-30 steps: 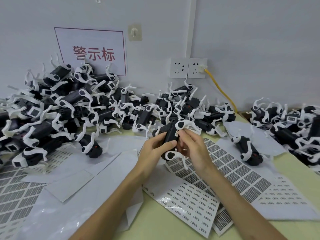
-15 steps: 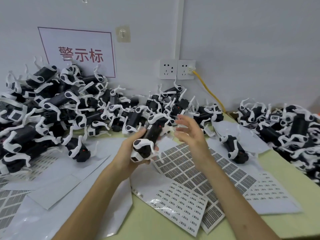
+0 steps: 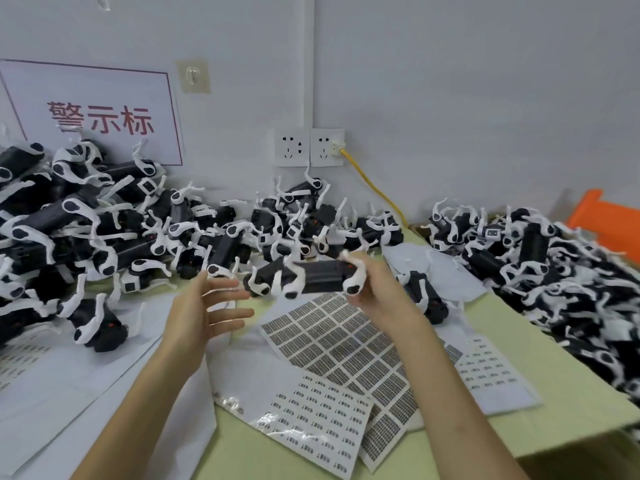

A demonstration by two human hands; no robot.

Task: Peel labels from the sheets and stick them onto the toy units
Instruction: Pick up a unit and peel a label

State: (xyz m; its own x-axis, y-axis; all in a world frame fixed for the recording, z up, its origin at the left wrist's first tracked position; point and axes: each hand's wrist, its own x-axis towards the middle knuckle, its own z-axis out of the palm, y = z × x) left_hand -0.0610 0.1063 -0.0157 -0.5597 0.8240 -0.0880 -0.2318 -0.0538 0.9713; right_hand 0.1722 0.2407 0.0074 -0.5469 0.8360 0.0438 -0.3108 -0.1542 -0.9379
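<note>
A: The right hand [image 3: 375, 289] is closed around one end of a black-and-white toy unit [image 3: 304, 278], held level in the air above the grid label sheet [image 3: 341, 341]; the left hand [image 3: 201, 313] is spread, fingers apart, holding nothing, just beside the toy's other end

B: So which step is this, do you reckon?

A: I'd judge the unit is between label and pile; whether a label is already on it I cannot tell, the body is blurred; if it's done, carry it toward the heap by the table's right edge [image 3: 540, 271] and set it on top rather than toss it, since those thin white legs snag on each other

B: And if it still needs one?

A: Then turn a flat black face upward, brace it with the left hand, and press the label down from one edge to the other so it sits without bubbles

B: Room to move?

A: Tight at the back; the big heap along the wall [image 3: 104, 230] crowds the left rear corner; the only bare tabletop [image 3: 571, 400] is toward the near right; the barcode sheet [image 3: 311, 424] overhangs nothing but overlaps the grid sheet, so lift, don't drag
</note>
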